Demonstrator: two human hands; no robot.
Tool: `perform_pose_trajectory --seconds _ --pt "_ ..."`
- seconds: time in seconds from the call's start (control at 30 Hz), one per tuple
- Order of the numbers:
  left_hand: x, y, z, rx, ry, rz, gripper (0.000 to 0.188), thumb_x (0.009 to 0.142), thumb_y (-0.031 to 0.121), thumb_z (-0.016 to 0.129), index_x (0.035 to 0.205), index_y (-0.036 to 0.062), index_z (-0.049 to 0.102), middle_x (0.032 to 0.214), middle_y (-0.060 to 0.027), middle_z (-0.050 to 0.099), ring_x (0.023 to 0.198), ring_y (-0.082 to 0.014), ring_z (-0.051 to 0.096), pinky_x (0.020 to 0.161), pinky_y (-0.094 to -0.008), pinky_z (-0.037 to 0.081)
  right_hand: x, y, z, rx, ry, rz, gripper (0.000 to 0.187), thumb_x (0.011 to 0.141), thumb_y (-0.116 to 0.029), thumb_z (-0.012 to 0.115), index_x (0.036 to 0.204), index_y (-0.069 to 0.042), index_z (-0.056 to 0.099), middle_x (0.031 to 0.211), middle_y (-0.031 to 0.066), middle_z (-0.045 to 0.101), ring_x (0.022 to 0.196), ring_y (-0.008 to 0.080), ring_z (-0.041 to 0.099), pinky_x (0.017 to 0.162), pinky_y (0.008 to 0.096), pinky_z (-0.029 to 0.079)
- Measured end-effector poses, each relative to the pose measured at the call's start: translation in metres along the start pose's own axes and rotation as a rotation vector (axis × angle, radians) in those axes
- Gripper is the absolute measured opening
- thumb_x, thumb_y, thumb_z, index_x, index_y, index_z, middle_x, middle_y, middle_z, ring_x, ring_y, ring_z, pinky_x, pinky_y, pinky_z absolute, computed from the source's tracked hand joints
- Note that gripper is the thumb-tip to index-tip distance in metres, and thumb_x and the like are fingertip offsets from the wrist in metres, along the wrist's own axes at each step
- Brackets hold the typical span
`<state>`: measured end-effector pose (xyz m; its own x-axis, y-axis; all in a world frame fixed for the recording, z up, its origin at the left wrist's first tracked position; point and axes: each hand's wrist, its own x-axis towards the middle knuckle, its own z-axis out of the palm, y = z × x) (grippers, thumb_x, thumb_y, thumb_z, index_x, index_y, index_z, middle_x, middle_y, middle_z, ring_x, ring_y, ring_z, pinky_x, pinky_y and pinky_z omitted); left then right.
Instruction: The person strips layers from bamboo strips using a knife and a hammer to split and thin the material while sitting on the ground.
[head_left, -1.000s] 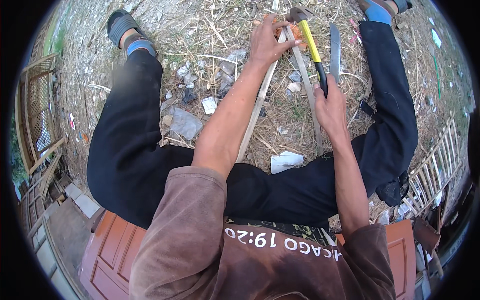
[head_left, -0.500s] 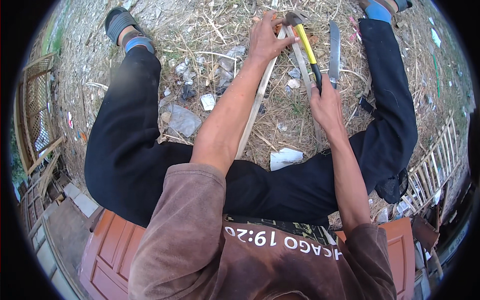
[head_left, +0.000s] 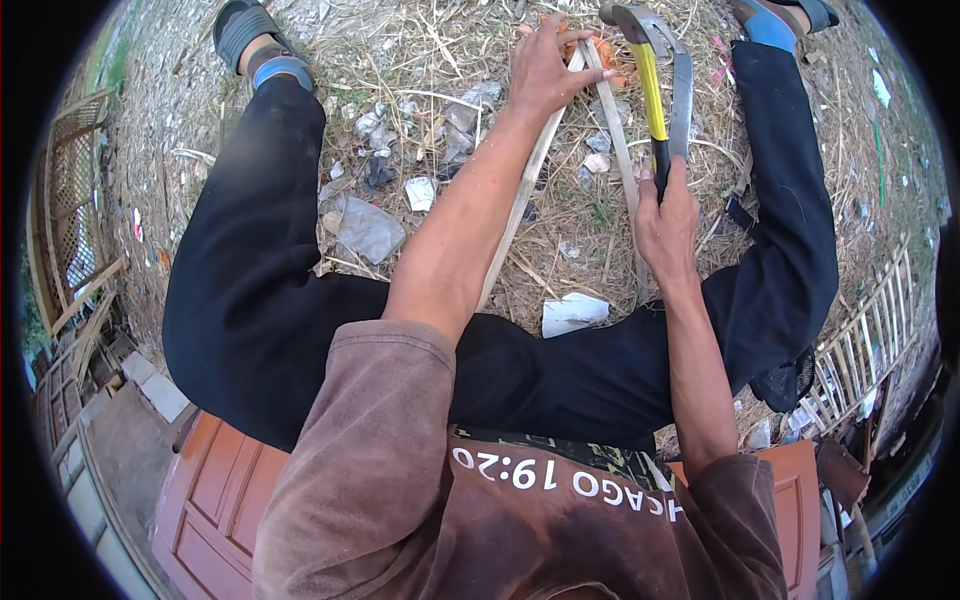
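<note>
At the far left side, a wooden lattice panel is seen, and lower down a reddish-brown door appears beside the person's brown shirt. Next comes the left leg in black trousers, stretched forward on the ground, with a dark sandal on its foot. To the right of this leg, a piece of clear plastic and a small white scrap lie on the dry straw.

In the upper middle, the left hand is grasping the top ends of two wooden strips, with the fingers and the thumb around them. These strips meet near the hand and spread apart toward the person, like a narrow letter V. Between their lower parts lies a white piece, and just beyond their joined ends some orange material is visible.

A little more to the right, the right hand is closed around the black grip of a yellow hammer. The hammer head is raised beside the strips and does not touch them. Right of the hammer is a long grey blade, partly hidden. At the far right, light wooden slats are standing.
</note>
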<state>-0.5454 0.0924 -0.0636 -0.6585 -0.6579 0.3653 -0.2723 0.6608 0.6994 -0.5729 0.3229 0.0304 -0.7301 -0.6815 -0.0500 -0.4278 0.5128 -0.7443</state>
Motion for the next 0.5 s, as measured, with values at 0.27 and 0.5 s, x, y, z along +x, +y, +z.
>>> perform_pose_trajectory --seconds 0.27,0.5 --pt "-0.001 -0.003 -0.003 0.010 -0.032 -0.041 0.095 0.062 0.043 0.091 0.133 0.0018 0.043 0.115 -0.0024 0.071 0.114 -0.0315 0.059 0.099 -0.0432 0.045 0.071 0.007 -0.044 -0.128 -0.047 -0.141 0.019 0.094 -0.021 0.063 0.098 -0.003 0.059 0.062 0.0177 0.055 0.053 0.0312 0.057 0.054 0.0411 0.042" --pt "-0.003 0.000 -0.002 -0.020 -0.027 -0.079 0.096 0.062 0.040 0.092 0.135 0.0026 0.041 0.117 -0.0039 0.071 0.116 -0.0320 0.058 0.098 -0.0435 0.045 0.143 0.039 -0.086 -0.482 -0.315 -0.319 0.020 0.092 -0.028 0.063 0.086 -0.008 0.062 0.066 0.0174 0.058 0.062 0.0379 0.058 0.057 0.0438 0.044"
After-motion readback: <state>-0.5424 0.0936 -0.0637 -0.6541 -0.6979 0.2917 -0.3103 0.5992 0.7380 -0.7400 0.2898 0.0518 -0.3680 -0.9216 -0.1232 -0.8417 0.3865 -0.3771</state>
